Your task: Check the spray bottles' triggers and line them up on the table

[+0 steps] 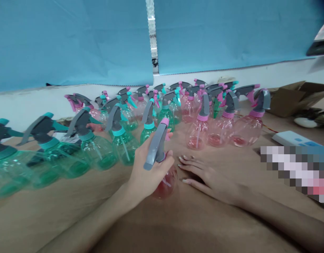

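Note:
My left hand [146, 172] is closed round the neck of a pink spray bottle [164, 186] with a grey trigger head and a pink nozzle. Part of the bottle is hidden behind the fingers. My right hand [206, 175] lies palm down on the brown table [188, 225], fingers stretched out, just right of that bottle and holding nothing. Behind my left hand a row of green spray bottles [98, 151] with teal collars runs off to the left. Several pink spray bottles [197, 133] stand beyond my right hand.
More pink and green spray bottles [166, 112] crowd the back of the table. At the right are an open cardboard box [288, 98], a white device with blue buttons [296, 138] and a blurred-out patch. A blue cloth [72, 42] covers the wall behind.

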Demonstrator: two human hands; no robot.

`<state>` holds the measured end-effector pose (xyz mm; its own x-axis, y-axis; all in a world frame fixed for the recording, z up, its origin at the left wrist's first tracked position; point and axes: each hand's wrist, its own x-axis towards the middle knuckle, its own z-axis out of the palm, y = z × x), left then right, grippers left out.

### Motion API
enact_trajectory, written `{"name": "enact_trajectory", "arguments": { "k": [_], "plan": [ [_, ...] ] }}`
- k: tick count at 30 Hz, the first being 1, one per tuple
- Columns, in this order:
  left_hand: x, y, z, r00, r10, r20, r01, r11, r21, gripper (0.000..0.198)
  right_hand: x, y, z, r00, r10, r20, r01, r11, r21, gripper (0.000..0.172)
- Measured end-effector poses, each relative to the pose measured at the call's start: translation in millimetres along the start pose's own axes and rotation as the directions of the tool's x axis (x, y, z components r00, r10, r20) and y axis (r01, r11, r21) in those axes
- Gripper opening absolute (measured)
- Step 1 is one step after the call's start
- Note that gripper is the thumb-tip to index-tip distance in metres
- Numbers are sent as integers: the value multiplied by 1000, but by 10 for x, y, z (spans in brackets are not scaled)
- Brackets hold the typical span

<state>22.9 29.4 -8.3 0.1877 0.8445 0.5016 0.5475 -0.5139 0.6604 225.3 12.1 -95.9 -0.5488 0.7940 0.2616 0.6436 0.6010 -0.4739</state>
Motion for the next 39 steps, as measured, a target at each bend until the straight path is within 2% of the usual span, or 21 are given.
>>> {"name": "enact_trajectory", "arguments": {
  "k": [4, 8, 15, 23, 30, 35, 39],
  "plan": [
    [1, -4, -4, 1000, 7, 9, -7, 1000, 15, 37, 4, -8, -9, 1000, 9, 15, -9, 1000, -12, 47],
    [22, 20, -30, 999, 26, 46, -24, 999, -47, 40, 7, -26, -21, 999, 16, 29, -15, 999, -37, 49],
    [65, 60, -96, 996, 46, 82, -45, 999, -13, 22, 7, -31, -17, 1000, 16, 12, -15, 1000, -18, 47],
    [59, 92, -108, 994, 73, 87, -69, 996, -50, 21, 14, -27, -18, 999, 15, 29, -14, 999, -34, 48],
    [23, 20, -57, 998, -24, 62, 26, 999, -22, 33, 7, -6, -1, 1000, -2, 30, 4, 998, -68, 49],
    [-14, -18, 6, 996, -85, 4, 85, 996, -26, 24, 7, -10, -4, 1000, -8, 24, 10, 998, -60, 48],
    [-10, -7, 18, 997, -75, -14, 74, 997, -28, 37, -7, -49, -30, 1000, 7, 16, -6, 1000, -27, 51]
  ]
}}
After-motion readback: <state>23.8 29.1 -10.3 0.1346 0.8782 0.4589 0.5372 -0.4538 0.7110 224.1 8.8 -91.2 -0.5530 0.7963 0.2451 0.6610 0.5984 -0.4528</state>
